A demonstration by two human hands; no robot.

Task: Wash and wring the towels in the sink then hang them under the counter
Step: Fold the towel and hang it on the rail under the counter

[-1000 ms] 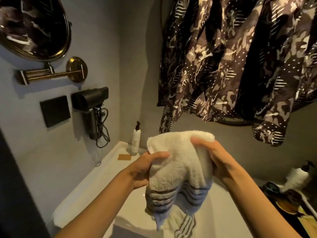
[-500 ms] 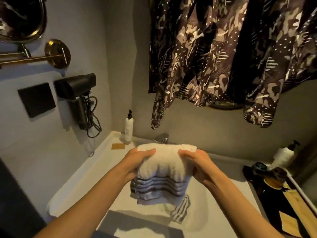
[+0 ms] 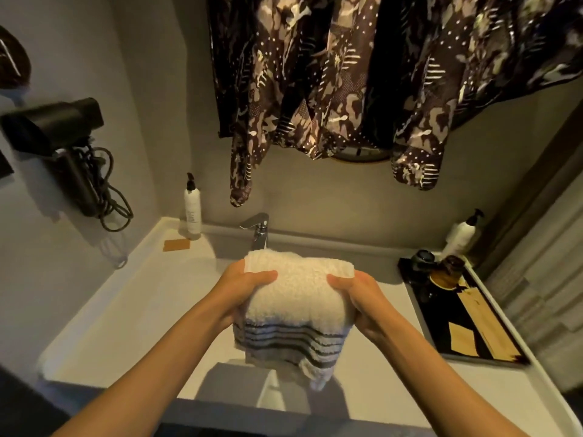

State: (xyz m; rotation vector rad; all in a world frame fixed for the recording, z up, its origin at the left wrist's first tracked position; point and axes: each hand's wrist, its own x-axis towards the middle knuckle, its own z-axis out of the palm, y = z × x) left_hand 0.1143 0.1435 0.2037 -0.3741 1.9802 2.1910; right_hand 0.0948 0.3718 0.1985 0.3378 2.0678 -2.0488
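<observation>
A white towel with dark stripes near its lower edge is held folded over the white sink, just in front of the chrome faucet. My left hand grips the towel's left side with the thumb on top. My right hand grips its right side the same way. The striped end hangs down toward the sink's front edge. The basin under the towel is mostly hidden.
A patterned dark garment hangs above the faucet. A hair dryer is mounted on the left wall. A white pump bottle stands at the back left, another at the back right. A dark tray with items lies on the right.
Both hands have lowered the towel from chest height down over the sink, and the view has tipped downward. The towel now looks more neatly folded between the hands.
</observation>
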